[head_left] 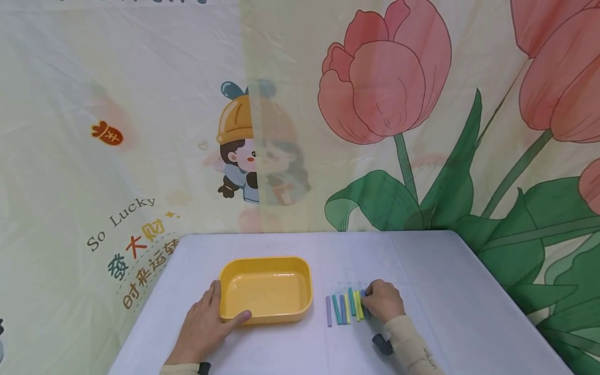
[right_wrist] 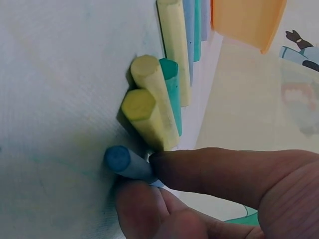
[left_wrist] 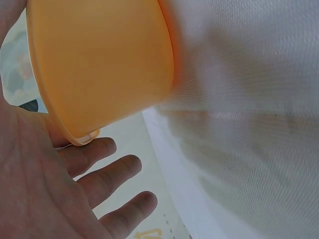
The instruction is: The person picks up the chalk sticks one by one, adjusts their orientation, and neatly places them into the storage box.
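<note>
My left hand [head_left: 201, 325] holds the near left corner of a yellow plastic tray [head_left: 307, 291], thumb on the front rim and fingers along the left side. In the left wrist view, three fingers [left_wrist: 112, 181] spread out beside the tray's wall [left_wrist: 104, 64]. With thumb and fingertip my right hand [head_left: 385, 301] pinches a blue chalk stick [right_wrist: 118, 159] at the right end of a row on the table. Beside it lie two yellow chalk sticks [right_wrist: 142, 107], a green chalk stick [right_wrist: 172, 87] and several more, including a purple chalk stick [head_left: 329, 311] at the left end.
A white cloth covers the table [head_left: 450, 291]. Under the right wrist is a dark wrist-worn piece [head_left: 382, 345]. Behind the table's far edge hangs a printed curtain [head_left: 286, 156] with tulips and a cartoon figure.
</note>
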`<state>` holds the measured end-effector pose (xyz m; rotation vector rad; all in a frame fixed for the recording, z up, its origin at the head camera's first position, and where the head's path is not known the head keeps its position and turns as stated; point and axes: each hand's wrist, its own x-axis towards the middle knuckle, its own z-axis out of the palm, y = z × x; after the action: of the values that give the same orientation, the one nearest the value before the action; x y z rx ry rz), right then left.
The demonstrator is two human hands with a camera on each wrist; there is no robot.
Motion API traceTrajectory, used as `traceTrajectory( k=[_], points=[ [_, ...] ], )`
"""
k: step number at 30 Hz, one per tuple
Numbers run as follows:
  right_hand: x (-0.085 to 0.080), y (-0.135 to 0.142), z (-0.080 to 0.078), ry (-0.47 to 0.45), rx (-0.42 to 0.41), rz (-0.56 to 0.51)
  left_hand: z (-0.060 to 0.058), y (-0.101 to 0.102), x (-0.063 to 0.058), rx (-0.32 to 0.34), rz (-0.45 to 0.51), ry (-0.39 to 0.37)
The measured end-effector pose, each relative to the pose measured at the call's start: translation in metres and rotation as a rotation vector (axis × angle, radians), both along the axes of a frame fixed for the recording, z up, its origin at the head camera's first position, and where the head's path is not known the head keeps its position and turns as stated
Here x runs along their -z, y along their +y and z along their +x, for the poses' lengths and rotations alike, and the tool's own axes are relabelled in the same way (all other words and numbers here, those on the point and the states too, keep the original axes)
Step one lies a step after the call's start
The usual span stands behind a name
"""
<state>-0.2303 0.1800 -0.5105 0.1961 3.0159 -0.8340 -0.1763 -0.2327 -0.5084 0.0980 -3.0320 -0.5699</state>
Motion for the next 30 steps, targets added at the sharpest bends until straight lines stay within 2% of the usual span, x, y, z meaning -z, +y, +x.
traceTrajectory(
  k=[11, 19, 30],
  points=[
    [0.000, 0.001, -0.007, -0.052, 0.047, -0.031, 0.000, 0.001, 0.000, 0.002, -0.010, -0.003],
    [-0.001, 0.006, -0.012, -0.094, 0.081, -0.111, 0.001, 0.000, 0.001, 0.006, -0.002, 0.015],
    [-0.008, 0.003, -0.012, -0.087, 0.048, -0.222, 0.001, -0.002, 0.003, 0.014, -0.001, 0.025]
  ],
)
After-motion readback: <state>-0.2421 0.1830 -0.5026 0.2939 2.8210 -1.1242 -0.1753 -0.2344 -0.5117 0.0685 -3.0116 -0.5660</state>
